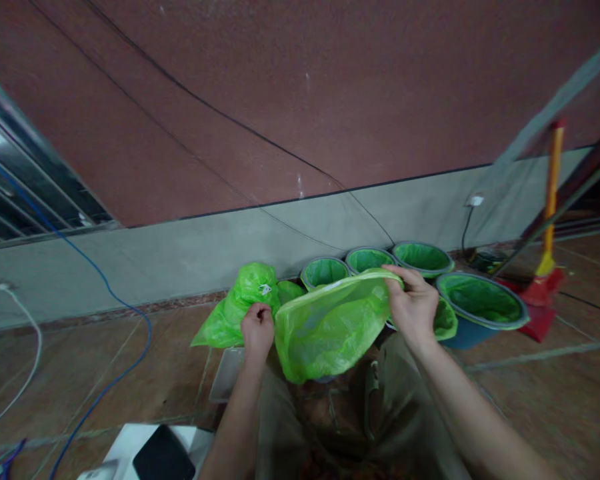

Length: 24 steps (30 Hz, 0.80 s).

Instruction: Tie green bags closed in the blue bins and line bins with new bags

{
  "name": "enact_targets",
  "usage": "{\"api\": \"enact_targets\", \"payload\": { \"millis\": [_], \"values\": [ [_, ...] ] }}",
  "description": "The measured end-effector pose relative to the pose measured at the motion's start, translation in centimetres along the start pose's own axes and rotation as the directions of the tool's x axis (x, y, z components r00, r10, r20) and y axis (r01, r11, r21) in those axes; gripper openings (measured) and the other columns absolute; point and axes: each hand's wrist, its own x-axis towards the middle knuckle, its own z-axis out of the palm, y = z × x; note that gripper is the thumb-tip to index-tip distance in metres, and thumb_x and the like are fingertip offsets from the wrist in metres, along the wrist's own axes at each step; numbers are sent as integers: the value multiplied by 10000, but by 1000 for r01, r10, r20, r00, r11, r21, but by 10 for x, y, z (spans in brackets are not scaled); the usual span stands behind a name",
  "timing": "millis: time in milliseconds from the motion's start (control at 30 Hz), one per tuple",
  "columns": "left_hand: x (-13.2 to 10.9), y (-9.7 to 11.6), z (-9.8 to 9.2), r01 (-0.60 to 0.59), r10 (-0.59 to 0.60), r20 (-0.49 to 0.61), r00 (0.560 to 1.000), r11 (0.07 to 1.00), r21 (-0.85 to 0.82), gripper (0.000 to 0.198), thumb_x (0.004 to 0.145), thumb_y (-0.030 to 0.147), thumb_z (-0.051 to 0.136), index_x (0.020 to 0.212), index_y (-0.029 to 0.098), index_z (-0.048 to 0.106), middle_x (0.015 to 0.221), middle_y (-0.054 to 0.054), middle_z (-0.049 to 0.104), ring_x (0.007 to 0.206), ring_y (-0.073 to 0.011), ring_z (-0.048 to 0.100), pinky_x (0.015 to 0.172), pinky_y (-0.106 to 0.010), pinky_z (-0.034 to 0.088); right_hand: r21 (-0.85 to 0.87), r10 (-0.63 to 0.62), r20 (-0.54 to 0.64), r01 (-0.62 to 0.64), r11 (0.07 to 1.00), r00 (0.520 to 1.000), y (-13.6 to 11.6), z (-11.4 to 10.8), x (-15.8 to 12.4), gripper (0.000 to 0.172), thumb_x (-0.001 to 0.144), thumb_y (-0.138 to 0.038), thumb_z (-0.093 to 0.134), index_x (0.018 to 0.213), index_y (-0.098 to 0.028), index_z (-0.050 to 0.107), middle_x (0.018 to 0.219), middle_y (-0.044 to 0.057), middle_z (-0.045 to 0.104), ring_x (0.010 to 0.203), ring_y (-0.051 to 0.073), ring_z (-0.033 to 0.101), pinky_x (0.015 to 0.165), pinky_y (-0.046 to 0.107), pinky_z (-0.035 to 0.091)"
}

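Observation:
I hold a translucent green plastic bag (330,327) stretched open between both hands, above my lap. My left hand (257,331) is closed on the bag's left rim. My right hand (414,303) pinches the bag's right rim, fingers curled over the edge. Behind my left hand lies a bunched heap of green bags (240,303) on the floor. Along the wall stand several blue buckets lined with green bags, the nearest one (483,307) just right of my right hand.
A tiled floor meets a grey and maroon wall. A blue cable (107,293) and a white cable (30,353) trail at the left. A red and yellow mop stand (547,267) sits at the right. A white box with a dark item (163,453) lies at the bottom left.

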Motion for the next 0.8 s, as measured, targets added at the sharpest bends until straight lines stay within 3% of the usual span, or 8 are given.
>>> {"api": "enact_targets", "payload": {
  "millis": [67, 133, 233, 400, 467, 600, 700, 800],
  "values": [
    [-2, 5, 4, 10, 0, 93, 996, 994, -112, 199, 797, 178, 503, 863, 186, 690, 853, -40, 732, 830, -196, 685, 824, -333, 545, 9, 35, 24, -36, 999, 999, 5, 2, -4, 214, 801, -300, 627, 906, -198, 783, 899, 54, 751, 857, 214, 685, 819, 354, 528],
    [-10, 15, 12, -34, 75, 207, 975, 981, -193, 284, 810, 175, 521, 1034, 185, 694, 1026, -58, 748, 965, -198, 693, 905, -343, 538, 25, 50, 82, -53, 998, 995, 5, 6, -10, 218, 802, -307, 626, 910, -200, 783, 927, 59, 757, 874, 220, 691, 830, 363, 533],
    [-26, 27, 27, -118, 173, 354, 919, 978, -170, 398, 802, 155, 577, 1187, 200, 667, 1153, -67, 732, 1050, -201, 680, 964, -349, 519, 63, 49, 136, -58, 996, 989, 0, 12, -16, 220, 804, -310, 630, 918, -201, 784, 950, 62, 763, 905, 224, 697, 855, 367, 535],
    [-42, 24, 44, -205, 165, 455, 875, 978, 40, 214, 820, 126, 558, 930, 199, 726, 909, -48, 746, 877, -185, 690, 877, -318, 524, 76, 92, 113, -101, 992, 989, -5, 9, -10, 217, 792, -311, 642, 908, -198, 788, 942, 61, 771, 883, 220, 702, 852, 364, 537],
    [-41, 18, 45, -190, 145, 397, 906, 979, 76, 194, 824, 133, 551, 907, 190, 716, 878, -47, 733, 847, -181, 680, 852, -309, 522, 52, 100, 109, -106, 993, 989, -2, 4, -6, 220, 787, -309, 643, 906, -198, 791, 926, 59, 768, 848, 213, 696, 821, 356, 535],
    [-28, 11, 36, -88, 75, 114, 991, 990, 111, 233, 813, 142, 542, 988, 169, 693, 884, -59, 706, 798, -185, 653, 799, -315, 523, 4, 67, 105, -68, 998, 992, 12, -6, -3, 213, 779, -313, 653, 886, -196, 794, 894, 62, 753, 788, 198, 665, 736, 332, 515],
    [-17, 8, 25, -81, 87, -33, 996, 984, 157, 266, 765, 117, 551, 986, 161, 693, 888, -68, 677, 767, -193, 631, 769, -329, 522, -13, 36, 134, -34, 999, 990, 23, -11, -6, 202, 784, -308, 645, 870, -206, 796, 901, 67, 747, 819, 206, 667, 744, 343, 514],
    [-14, 3, 18, -97, 114, -81, 990, 978, 186, 292, 751, 99, 536, 984, 178, 694, 922, -71, 667, 767, -193, 626, 763, -331, 525, -4, 19, 143, -19, 1000, 990, 31, -12, -9, 202, 783, -298, 634, 872, -215, 795, 926, 72, 745, 863, 218, 677, 787, 370, 524]
  ]
}}
